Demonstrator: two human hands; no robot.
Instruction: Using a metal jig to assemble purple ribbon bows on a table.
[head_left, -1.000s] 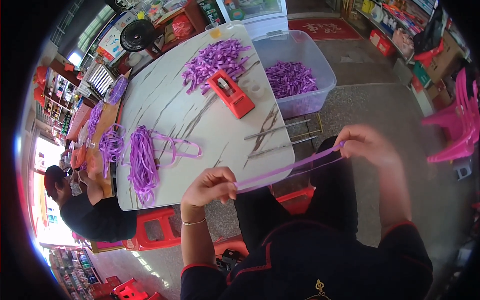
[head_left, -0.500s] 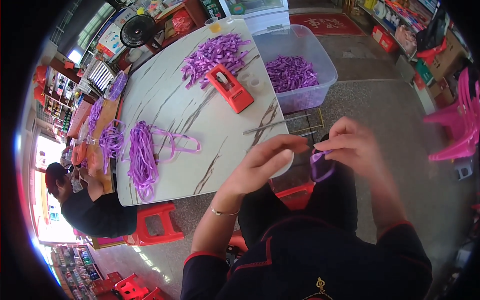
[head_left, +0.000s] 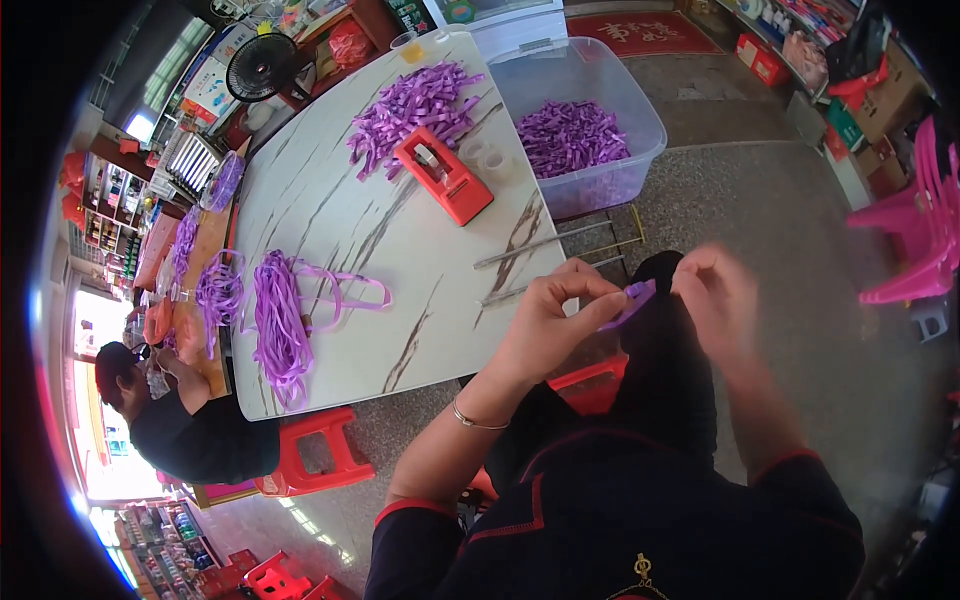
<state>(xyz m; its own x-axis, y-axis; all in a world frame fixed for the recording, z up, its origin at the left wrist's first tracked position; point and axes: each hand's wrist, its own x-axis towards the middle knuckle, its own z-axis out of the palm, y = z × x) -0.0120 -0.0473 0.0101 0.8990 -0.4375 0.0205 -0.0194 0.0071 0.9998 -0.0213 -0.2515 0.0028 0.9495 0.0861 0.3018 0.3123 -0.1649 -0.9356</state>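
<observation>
A small folded purple ribbon piece (head_left: 634, 302) is pinched between the thumb and fingers of my left hand (head_left: 562, 318), over my lap just off the table's right edge. Close to its right side is my right hand (head_left: 722, 300), slightly blurred, its fingers bent in toward the thumb. Whether anything thin is between those fingertips is hidden. Two thin metal rods (head_left: 545, 243) jut out past the table edge beyond my left hand. A red tape dispenser (head_left: 446, 178) stands on the white marbled table (head_left: 400, 260), beside a heap of short purple ribbon pieces (head_left: 415, 112).
Long purple ribbon strands (head_left: 280, 320) lie at the table's left. A clear plastic bin (head_left: 610, 185) with more purple pieces stands beyond the right edge. Another person (head_left: 190, 425) sits at far left near a red stool (head_left: 322, 450). Pink chairs (head_left: 915, 230) are at right.
My left hand has closed on the purple ribbon piece, which my right hand held before. The right hand has drawn slightly away from it. The whole view has shifted a little.
</observation>
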